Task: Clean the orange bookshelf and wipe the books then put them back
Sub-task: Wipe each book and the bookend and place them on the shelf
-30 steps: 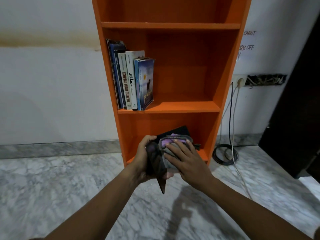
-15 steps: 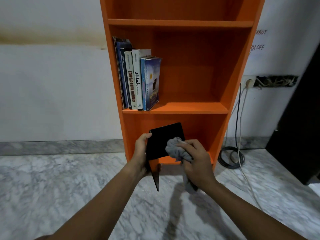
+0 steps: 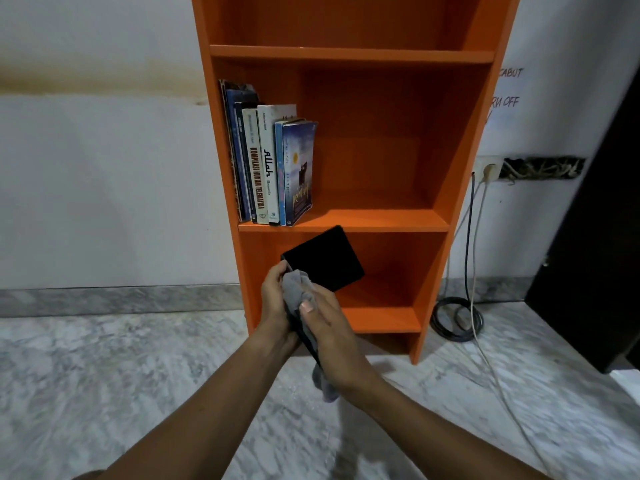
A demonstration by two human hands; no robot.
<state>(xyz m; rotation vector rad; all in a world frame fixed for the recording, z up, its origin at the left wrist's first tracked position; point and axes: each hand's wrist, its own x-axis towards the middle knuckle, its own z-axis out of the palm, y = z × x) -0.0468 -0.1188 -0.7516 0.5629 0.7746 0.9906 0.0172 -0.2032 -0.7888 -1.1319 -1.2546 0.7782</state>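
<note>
While left hand [image 3: 275,299] grips it, black book [image 3: 322,261] slants up-right, seemingly open

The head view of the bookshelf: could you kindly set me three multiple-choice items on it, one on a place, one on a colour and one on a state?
1. Where do the upright books stand?
A. left end of the shelf above the lowest one
B. on the floor
C. right end of the lowest shelf
2. What colour is the cloth?
A. red
B. grey
C. yellow
3. What state is the black book in?
A. lying on the floor
B. shelved among the others
C. held in the hands

1 A: they stand by the left wall of the bookshelf.
2 B: it shows grey between the hands.
3 C: the left hand grips it and the right hand presses the cloth on it.
</note>
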